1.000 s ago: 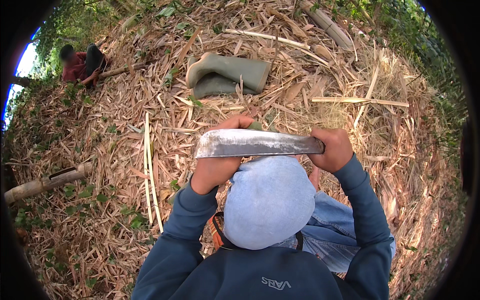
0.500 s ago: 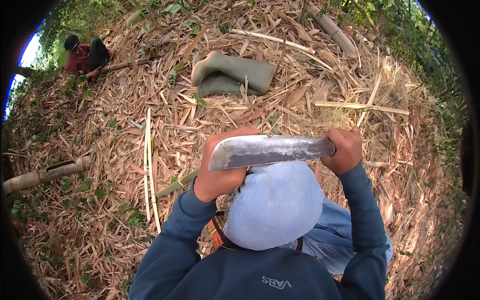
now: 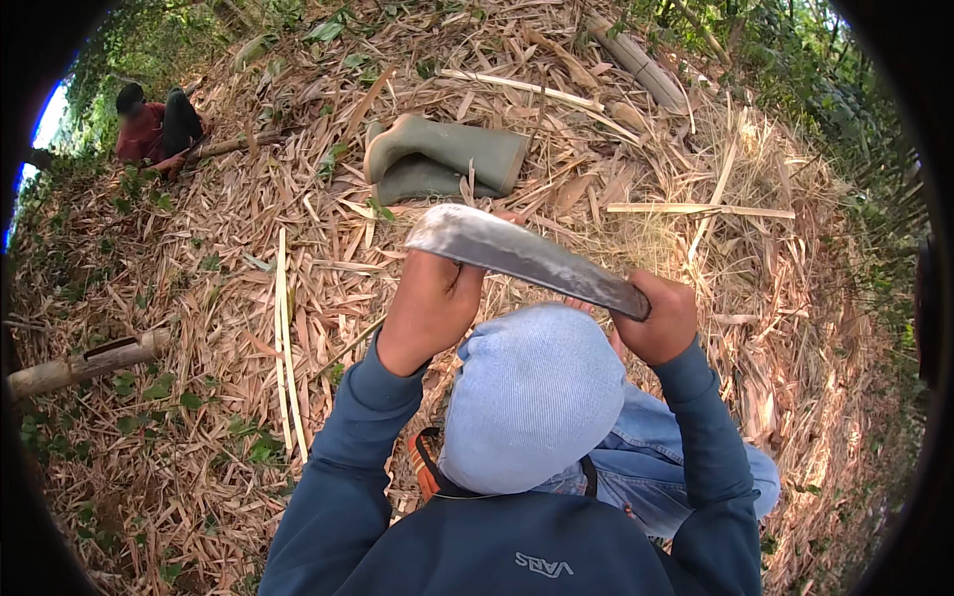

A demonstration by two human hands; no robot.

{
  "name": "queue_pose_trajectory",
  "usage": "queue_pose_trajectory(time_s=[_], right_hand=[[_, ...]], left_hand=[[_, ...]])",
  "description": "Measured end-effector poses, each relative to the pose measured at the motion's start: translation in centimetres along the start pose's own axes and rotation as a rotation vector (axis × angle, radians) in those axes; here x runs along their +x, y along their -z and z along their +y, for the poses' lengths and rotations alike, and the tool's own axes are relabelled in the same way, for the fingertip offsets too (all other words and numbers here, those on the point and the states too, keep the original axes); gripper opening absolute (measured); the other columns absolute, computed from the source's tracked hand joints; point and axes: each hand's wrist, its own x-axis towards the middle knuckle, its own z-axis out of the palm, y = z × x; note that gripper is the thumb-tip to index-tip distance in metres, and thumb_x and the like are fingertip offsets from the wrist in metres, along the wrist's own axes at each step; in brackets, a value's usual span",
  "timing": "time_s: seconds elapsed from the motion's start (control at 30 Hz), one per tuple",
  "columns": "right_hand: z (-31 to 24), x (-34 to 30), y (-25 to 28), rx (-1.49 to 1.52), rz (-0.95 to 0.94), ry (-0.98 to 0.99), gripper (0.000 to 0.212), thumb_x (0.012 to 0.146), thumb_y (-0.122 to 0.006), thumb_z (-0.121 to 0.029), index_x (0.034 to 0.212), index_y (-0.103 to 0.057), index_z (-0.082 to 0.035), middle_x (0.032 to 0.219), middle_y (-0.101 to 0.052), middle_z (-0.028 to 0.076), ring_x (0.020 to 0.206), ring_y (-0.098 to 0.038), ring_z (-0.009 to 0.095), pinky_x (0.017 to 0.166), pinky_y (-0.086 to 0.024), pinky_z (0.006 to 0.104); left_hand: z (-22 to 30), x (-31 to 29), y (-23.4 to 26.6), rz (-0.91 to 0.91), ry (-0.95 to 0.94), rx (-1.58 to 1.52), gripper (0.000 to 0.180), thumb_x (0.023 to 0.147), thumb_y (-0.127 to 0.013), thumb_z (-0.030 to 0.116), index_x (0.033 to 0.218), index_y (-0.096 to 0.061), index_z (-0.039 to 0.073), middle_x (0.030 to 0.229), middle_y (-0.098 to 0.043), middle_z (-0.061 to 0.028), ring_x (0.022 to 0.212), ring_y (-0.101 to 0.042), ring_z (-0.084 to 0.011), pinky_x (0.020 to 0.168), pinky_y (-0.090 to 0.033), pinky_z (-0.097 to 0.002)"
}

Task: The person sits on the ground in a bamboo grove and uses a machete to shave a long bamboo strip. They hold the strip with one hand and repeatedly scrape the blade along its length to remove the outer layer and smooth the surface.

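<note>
A curved blade [image 3: 527, 256], mottled silver and dark grey, slants above rounded light-blue cloth [image 3: 537, 397] that blocks the ground. The right hand [image 3: 664, 316] has fingers clamped at its narrow end; the left hand [image 3: 429, 308] sits behind the broad tip, its finger grip unclear. Green boots [image 3: 452, 154] lie ahead, pale strips [image 3: 280, 348] leftward, on dry litter [image 3: 224, 298].

The machete [image 3: 527, 256] is shiny silver-white along its top side and dark grey below. The sweatshirt [image 3: 477, 551] is dark blue with a light grey mark. The round cloth bulge [image 3: 537, 397] is pale blue with thin lines, and the jeans [image 3: 646, 457] are a deeper blue. The boots [image 3: 462, 149] are dull green. The thin bamboo strips [image 3: 281, 338] are creamy yellow. Dry leaves [image 3: 224, 298] are brown and tan. The other person's top [image 3: 142, 134] is dark red.
</note>
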Motion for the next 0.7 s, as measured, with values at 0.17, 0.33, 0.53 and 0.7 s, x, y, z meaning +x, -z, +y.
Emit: queue_pose_trajectory(time_s=[0.17, 0.33, 0.53, 0.7], right_hand=[[0.3, -1.0, -1.6, -0.017, -0.005, 0.024, 0.026, 0.065, -0.076, -0.023, 0.069, -0.055, -0.009, 0.057, -0.056, 0.01, 0.05, -0.058, 0.028, 0.045, -0.042, 0.0374], [-0.5, -0.7, -2.7, 0.055, -0.006, -0.03, 0.022, 0.065, -0.075, -0.015, 0.069, -0.055, -0.005, 0.059, -0.056, 0.014, 0.054, -0.058, 0.034, 0.048, -0.044, 0.0387], [-0.4, -0.3, -3.4, 0.107, 0.022, 0.017, 0.021, 0.065, -0.073, -0.021, 0.069, -0.056, -0.009, 0.056, -0.055, 0.01, 0.052, -0.058, 0.029, 0.046, -0.042, 0.04], [-0.3, 0.1, -3.3, 0.123, -0.003, 0.031, 0.019, 0.065, -0.072, -0.019, 0.07, -0.057, -0.009, 0.057, -0.055, 0.01, 0.053, -0.058, 0.03, 0.047, -0.043, 0.0398]], left_hand=[[0.8, -0.5, -0.4, -0.115, 0.172, -0.137, 0.043, 0.087, -0.039, -0.009, 0.127, -0.052, -0.002, 0.123, -0.06, -0.0139, 0.113, -0.056, -0.0195, 0.099, -0.04, -0.0314], [1.8, -0.5, -0.7, -0.062, 0.225, -0.274, 0.037, 0.091, -0.04, -0.003, 0.126, -0.053, -0.001, 0.122, -0.059, -0.0104, 0.11, -0.056, -0.0167, 0.096, -0.041, -0.0301], [2.3, -0.6, -1.3, 0.009, 0.273, -0.268, 0.027, 0.093, -0.045, 0.0, 0.119, -0.054, 0.0, 0.114, -0.058, -0.0058, 0.101, -0.055, -0.0123, 0.089, -0.043, -0.0267], [1.8, -0.9, -1.5, 0.022, 0.268, -0.14, 0.022, 0.097, -0.045, 0.007, 0.116, -0.053, 0.0, 0.108, -0.058, -0.0042, 0.099, -0.054, -0.0099, 0.089, -0.043, -0.0262]])
